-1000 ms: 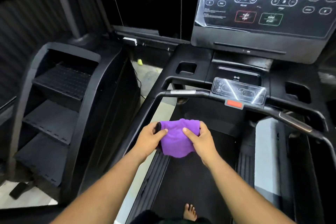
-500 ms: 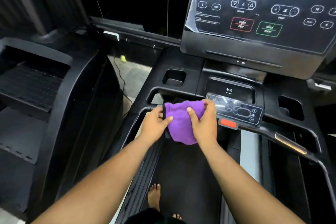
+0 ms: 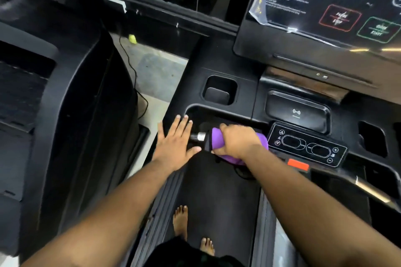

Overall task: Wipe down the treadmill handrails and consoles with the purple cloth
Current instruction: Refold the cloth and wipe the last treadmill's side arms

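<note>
My right hand point(image 3: 236, 141) grips the purple cloth point(image 3: 217, 141), wrapped round the treadmill's front handrail point(image 3: 198, 136) just left of the small control panel point(image 3: 307, 144). A short silver piece of the rail shows between my hands. My left hand point(image 3: 174, 140) is flat with fingers spread, hovering over or touching the rail's left end; I cannot tell which. The big console screen point(image 3: 325, 6) with red and green buttons rises at the upper right. The right handrail point(image 3: 373, 191) runs off at the right edge.
A cup holder point(image 3: 220, 90) and a wireless pad point(image 3: 297, 110) sit in the console deck. A black stair machine point(image 3: 65, 125) stands close on the left, with a cable on the floor strip between. My bare feet point(image 3: 180, 221) stand on the belt.
The cloth has gone down from between both hands onto the front handrail. My left hand has let go of it and opened flat. I have leaned closer to the console.
</note>
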Action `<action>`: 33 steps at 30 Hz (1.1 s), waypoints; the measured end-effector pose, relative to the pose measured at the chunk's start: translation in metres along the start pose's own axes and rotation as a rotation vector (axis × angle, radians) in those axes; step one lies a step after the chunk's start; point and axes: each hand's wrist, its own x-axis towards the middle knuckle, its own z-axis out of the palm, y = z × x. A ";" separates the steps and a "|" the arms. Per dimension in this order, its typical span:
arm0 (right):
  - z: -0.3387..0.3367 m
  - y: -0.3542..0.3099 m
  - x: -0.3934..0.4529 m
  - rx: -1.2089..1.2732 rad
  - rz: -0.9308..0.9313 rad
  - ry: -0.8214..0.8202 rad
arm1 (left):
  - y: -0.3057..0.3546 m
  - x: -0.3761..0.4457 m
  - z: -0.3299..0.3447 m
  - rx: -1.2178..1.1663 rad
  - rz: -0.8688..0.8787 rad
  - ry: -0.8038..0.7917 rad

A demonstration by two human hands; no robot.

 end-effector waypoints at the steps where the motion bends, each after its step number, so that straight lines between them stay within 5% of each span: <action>1: 0.001 -0.001 -0.001 -0.011 -0.004 0.006 | -0.005 -0.001 0.000 0.010 0.016 -0.056; 6: 0.043 -0.029 -0.038 -0.245 0.106 0.236 | -0.008 0.002 0.002 0.011 0.044 -0.077; 12: -0.011 -0.032 0.020 0.026 -0.051 -0.119 | -0.012 0.006 0.003 -0.044 0.031 -0.091; 18: 0.039 -0.076 -0.015 -0.230 0.055 0.258 | -0.013 0.004 0.004 -0.068 0.048 -0.067; 24: -0.012 -0.075 0.042 0.040 -0.145 -0.078 | -0.015 0.004 0.007 -0.095 0.052 -0.055; 29: 0.040 -0.073 -0.012 -0.261 -0.134 0.278 | -0.015 0.005 0.012 -0.110 0.050 -0.005; 33: 0.008 -0.053 0.014 -0.090 -0.112 0.021 | -0.016 0.005 0.009 -0.080 0.053 -0.041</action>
